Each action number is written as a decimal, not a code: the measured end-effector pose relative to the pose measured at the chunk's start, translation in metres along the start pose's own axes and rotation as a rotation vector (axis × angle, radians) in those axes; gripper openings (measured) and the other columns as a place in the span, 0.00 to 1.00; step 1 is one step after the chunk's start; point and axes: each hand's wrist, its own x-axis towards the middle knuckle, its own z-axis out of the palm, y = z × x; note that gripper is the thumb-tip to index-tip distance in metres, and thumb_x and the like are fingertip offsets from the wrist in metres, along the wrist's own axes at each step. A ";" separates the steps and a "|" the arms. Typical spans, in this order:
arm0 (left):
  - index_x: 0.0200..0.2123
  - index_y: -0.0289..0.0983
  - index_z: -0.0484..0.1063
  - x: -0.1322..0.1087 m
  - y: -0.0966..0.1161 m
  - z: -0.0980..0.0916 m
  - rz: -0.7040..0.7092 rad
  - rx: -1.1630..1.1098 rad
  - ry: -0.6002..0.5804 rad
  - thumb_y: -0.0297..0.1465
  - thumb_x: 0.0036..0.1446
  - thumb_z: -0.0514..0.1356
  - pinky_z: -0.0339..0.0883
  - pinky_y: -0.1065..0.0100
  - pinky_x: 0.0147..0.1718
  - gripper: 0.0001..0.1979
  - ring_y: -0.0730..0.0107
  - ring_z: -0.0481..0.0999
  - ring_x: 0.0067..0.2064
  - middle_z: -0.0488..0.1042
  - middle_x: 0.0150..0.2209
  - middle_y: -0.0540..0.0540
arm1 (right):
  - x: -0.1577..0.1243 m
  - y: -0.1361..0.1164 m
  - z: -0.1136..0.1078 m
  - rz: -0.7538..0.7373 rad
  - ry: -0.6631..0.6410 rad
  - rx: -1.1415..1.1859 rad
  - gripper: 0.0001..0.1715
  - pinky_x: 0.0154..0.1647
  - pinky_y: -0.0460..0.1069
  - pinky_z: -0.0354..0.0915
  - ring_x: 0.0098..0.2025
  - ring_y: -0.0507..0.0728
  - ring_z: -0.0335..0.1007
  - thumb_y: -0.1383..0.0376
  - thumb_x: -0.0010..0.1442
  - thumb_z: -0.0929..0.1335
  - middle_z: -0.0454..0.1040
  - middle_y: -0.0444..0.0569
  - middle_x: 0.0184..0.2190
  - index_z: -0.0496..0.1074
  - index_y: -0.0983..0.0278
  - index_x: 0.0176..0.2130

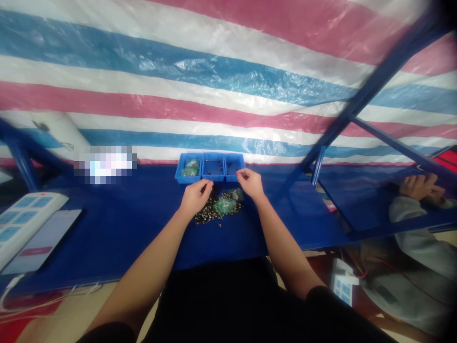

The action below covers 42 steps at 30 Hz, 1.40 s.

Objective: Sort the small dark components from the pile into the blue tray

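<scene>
My left hand (195,195) is closed in a pinch just in front of the blue bins, with a small dark thing at its fingertips, too small to name. My right hand (251,182) pinches at the front edge of the right blue bin (241,159); what its fingers hold, if anything, I cannot make out. Between and below the hands lies a pile of small brass-and-black metal parts (203,215) with a green-tinted clear plastic bag (224,206) on it. A few dark pieces lie in the middle bin (210,171). The left bin (178,172) contains greenish clear plastic packets (191,167).
A white power strip (26,219) and a phone (48,238) lie on the blue table (143,238) at left. Blue metal frame bars (342,126) rise at right. Beyond them are another person's hands (421,186) and grey sleeve. Striped plastic sheeting (200,105) hangs behind.
</scene>
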 end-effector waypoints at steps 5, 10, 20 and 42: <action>0.35 0.38 0.76 0.000 0.001 -0.001 0.007 0.003 -0.006 0.41 0.63 0.52 0.64 0.72 0.30 0.17 0.72 0.73 0.27 0.77 0.27 0.50 | -0.001 0.007 -0.014 -0.020 -0.413 -0.080 0.17 0.29 0.46 0.64 0.26 0.53 0.71 0.53 0.49 0.73 0.76 0.44 0.25 0.79 0.60 0.37; 0.36 0.39 0.76 0.000 0.001 -0.002 0.008 0.006 -0.019 0.41 0.63 0.52 0.65 0.71 0.31 0.16 0.71 0.73 0.28 0.77 0.28 0.49 | 0.000 0.014 -0.010 -0.010 -0.525 -0.147 0.20 0.25 0.45 0.59 0.24 0.51 0.67 0.52 0.43 0.76 0.74 0.44 0.24 0.78 0.61 0.33; 0.36 0.39 0.76 0.000 0.002 -0.001 0.004 -0.010 -0.051 0.41 0.63 0.52 0.66 0.71 0.32 0.16 0.70 0.74 0.29 0.77 0.29 0.49 | -0.005 -0.003 -0.004 -0.117 -0.428 0.131 0.15 0.33 0.46 0.64 0.29 0.51 0.68 0.55 0.50 0.73 0.73 0.44 0.29 0.74 0.64 0.29; 0.37 0.36 0.76 0.005 -0.001 0.004 -0.271 -0.360 0.032 0.44 0.53 0.64 0.71 0.66 0.35 0.17 0.67 0.78 0.30 0.80 0.31 0.46 | -0.018 -0.031 0.039 0.223 -0.237 0.966 0.19 0.31 0.50 0.75 0.33 0.54 0.73 0.54 0.47 0.75 0.73 0.44 0.31 0.71 0.62 0.34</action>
